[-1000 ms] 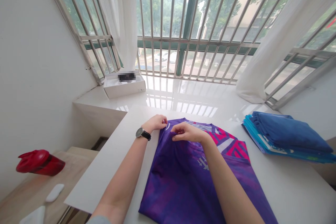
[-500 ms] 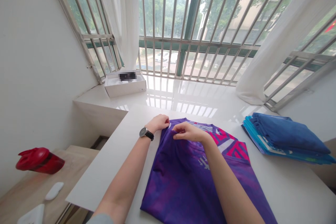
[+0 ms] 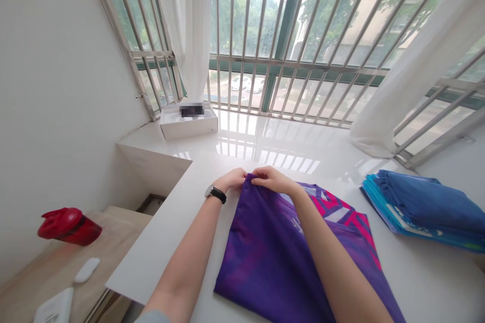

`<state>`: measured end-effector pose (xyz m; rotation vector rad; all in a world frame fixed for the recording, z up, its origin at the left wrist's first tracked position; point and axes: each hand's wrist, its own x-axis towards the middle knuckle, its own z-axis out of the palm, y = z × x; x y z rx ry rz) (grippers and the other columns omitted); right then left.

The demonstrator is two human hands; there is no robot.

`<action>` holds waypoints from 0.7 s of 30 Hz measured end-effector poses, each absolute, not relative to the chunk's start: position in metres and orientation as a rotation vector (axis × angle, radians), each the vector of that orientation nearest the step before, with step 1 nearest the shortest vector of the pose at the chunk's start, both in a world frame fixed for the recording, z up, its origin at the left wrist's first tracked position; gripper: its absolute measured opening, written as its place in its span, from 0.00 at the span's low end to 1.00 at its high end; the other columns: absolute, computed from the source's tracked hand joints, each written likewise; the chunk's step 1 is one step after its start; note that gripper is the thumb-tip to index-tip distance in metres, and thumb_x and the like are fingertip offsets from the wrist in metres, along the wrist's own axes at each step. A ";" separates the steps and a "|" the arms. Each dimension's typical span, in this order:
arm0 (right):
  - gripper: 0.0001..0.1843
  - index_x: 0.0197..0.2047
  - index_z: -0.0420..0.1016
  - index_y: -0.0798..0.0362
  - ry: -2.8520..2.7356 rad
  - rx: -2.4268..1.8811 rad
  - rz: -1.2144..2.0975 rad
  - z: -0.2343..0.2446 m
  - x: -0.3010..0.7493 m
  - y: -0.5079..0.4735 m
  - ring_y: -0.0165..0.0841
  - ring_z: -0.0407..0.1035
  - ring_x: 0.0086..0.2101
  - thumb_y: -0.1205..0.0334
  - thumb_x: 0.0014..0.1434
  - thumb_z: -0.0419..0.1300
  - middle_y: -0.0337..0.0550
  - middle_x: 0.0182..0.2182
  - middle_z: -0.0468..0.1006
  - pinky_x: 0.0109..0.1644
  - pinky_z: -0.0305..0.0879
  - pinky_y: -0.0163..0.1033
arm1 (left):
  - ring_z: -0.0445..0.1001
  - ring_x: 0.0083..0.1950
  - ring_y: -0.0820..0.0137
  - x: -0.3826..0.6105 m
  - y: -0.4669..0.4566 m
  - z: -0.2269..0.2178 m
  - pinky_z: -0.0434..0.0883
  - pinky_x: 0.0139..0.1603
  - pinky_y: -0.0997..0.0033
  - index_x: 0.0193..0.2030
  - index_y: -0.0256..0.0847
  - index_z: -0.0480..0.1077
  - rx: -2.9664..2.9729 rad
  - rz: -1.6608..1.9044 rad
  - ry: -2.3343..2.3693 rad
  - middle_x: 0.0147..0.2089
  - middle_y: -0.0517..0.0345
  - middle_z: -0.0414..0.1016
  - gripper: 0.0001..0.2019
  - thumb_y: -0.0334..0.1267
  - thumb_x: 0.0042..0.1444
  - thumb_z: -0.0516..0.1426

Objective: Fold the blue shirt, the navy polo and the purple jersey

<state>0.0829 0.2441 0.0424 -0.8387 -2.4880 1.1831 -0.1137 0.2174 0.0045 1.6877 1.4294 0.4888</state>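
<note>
Together, the left hand [image 3: 229, 180] and the right hand [image 3: 273, 180] pinch the top edge of a purple jersey [image 3: 257, 267], their fingers closed on the fabric and nearly meeting, with a fold raised into a small peak between them. The jersey lies on a white bench [image 3: 424, 287] beneath the arms, its pink-patterned part showing just right of the hands. Farther right sits a stack of folded blue clothes [image 3: 420, 207]. Beyond the hands, on a glossy window ledge [image 3: 288, 136], stands an open white box [image 3: 188, 128]; what lies inside is blurred. Left of the hands, a red plastic object [image 3: 70, 226] and a small white object [image 3: 86, 270] rest on a wooden surface [image 3: 125, 217].
</note>
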 end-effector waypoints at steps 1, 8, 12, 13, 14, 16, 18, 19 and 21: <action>0.13 0.34 0.77 0.53 -2.515 -0.893 1.119 0.034 0.081 0.250 0.31 0.64 0.29 0.53 0.59 0.58 0.36 0.26 0.73 0.34 0.59 0.37 | 0.73 0.26 0.68 -0.116 0.217 0.005 0.63 0.26 0.74 0.23 0.38 0.68 1.661 0.471 1.387 0.20 0.61 0.71 0.12 0.43 0.50 0.56; 0.12 0.29 0.75 0.53 -2.552 -1.016 0.956 -0.006 0.080 0.263 0.32 0.63 0.28 0.55 0.57 0.57 0.38 0.25 0.72 0.34 0.57 0.38 | 0.79 0.32 0.68 -0.126 0.220 0.000 0.66 0.27 0.76 0.30 0.38 0.68 1.556 0.475 1.290 0.32 0.54 0.79 0.11 0.43 0.55 0.54; 0.11 0.33 0.77 0.53 -2.536 -1.020 0.953 -0.006 0.080 0.262 0.34 0.67 0.31 0.55 0.57 0.58 0.40 0.29 0.76 0.36 0.59 0.38 | 0.79 0.33 0.68 -0.127 0.223 -0.005 0.71 0.31 0.75 0.31 0.37 0.70 1.530 0.489 1.302 0.31 0.54 0.79 0.11 0.44 0.55 0.57; 0.11 0.34 0.77 0.53 -2.534 -1.018 0.960 -0.006 0.080 0.263 0.34 0.67 0.32 0.55 0.57 0.58 0.40 0.30 0.77 0.37 0.60 0.38 | 0.79 0.33 0.68 -0.127 0.223 -0.006 0.72 0.31 0.75 0.33 0.37 0.71 1.512 0.493 1.297 0.31 0.55 0.79 0.10 0.43 0.54 0.58; 0.11 0.35 0.78 0.53 -2.531 -1.017 0.969 -0.005 0.080 0.263 0.34 0.68 0.32 0.56 0.57 0.59 0.40 0.30 0.77 0.38 0.61 0.38 | 0.79 0.34 0.68 -0.128 0.222 -0.006 0.73 0.32 0.75 0.34 0.37 0.71 1.497 0.501 1.291 0.30 0.56 0.79 0.09 0.42 0.54 0.59; 0.10 0.35 0.78 0.52 -2.529 -1.014 0.989 -0.005 0.080 0.265 0.34 0.68 0.32 0.56 0.57 0.59 0.40 0.30 0.78 0.38 0.61 0.38 | 0.80 0.34 0.68 -0.130 0.221 -0.005 0.73 0.32 0.75 0.36 0.37 0.72 1.501 0.529 1.291 0.29 0.57 0.78 0.08 0.39 0.53 0.59; 0.10 0.35 0.78 0.52 -2.528 -1.011 1.007 -0.006 0.081 0.265 0.33 0.68 0.32 0.56 0.57 0.59 0.40 0.30 0.78 0.38 0.61 0.38 | 0.80 0.33 0.68 -0.133 0.220 -0.001 0.73 0.31 0.76 0.38 0.36 0.72 1.565 0.563 1.341 0.29 0.56 0.78 0.08 0.37 0.53 0.59; 0.10 0.35 0.79 0.52 -2.527 -1.007 1.017 -0.006 0.082 0.265 0.33 0.67 0.31 0.56 0.57 0.59 0.40 0.30 0.78 0.38 0.61 0.38 | 0.80 0.33 0.69 -0.135 0.219 0.001 0.72 0.30 0.76 0.38 0.36 0.73 1.617 0.568 1.388 0.29 0.56 0.78 0.08 0.37 0.53 0.58; 0.11 0.36 0.79 0.53 -2.523 -0.997 1.042 -0.007 0.083 0.264 0.33 0.67 0.32 0.56 0.57 0.59 0.40 0.31 0.78 0.38 0.61 0.38 | 0.79 0.31 0.70 -0.137 0.217 0.005 0.71 0.29 0.78 0.38 0.35 0.74 1.717 0.550 1.492 0.30 0.55 0.78 0.08 0.37 0.54 0.58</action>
